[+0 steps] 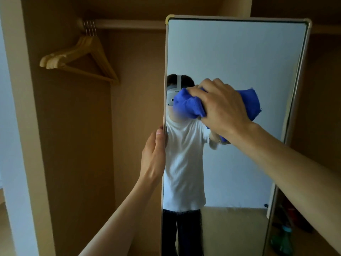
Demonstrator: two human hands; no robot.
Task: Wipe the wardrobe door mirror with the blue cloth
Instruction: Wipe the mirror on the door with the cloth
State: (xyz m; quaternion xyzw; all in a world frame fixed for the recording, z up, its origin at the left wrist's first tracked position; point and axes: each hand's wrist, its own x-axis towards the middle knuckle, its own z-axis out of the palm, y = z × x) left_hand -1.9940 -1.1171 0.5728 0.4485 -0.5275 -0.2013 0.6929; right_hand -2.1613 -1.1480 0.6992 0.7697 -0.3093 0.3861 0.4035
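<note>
A tall mirror (pixel 234 58) on the wardrobe door fills the middle and right of the head view. My right hand (pixel 221 106) grips the bunched blue cloth (pixel 190 105) and presses it against the glass at mid-height, near the mirror's left side. My left hand (pixel 154 154) holds the door's left edge, thumb on the front edge and fingers hidden behind it. The glass reflects a person in a white shirt and a pale wall.
The open wardrobe is to the left, with several wooden hangers (pixel 81 58) on a rail (pixel 129 24) at the top. A green bottle (pixel 282 241) and dark items sit low at the right, beside the mirror's right edge.
</note>
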